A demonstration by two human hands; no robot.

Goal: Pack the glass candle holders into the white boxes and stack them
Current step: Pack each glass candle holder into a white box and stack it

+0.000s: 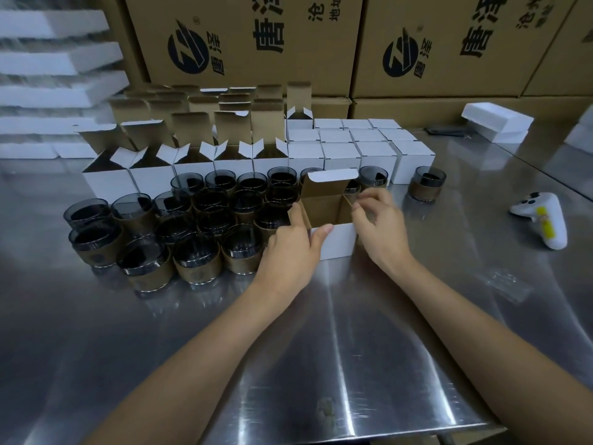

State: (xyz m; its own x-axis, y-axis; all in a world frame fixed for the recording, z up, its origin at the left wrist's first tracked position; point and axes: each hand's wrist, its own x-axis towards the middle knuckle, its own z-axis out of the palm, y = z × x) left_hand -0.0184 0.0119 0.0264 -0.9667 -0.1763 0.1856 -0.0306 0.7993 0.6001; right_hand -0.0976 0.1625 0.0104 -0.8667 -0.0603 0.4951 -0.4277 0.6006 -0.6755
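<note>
An open white box [335, 242] stands on the steel surface [353, 348], just right of a cluster of glass candle holders [199, 232]. The left hand [288, 252] has its grip curled round the box's left flap and near corner. The right hand [380, 220] pinches the right flap. Closed boxes [356, 149] sit in rows farther back.

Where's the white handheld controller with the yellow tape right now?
Head view, right side: the white handheld controller lies on the steel table, nearest the lone smoky glass candle holder.
</note>
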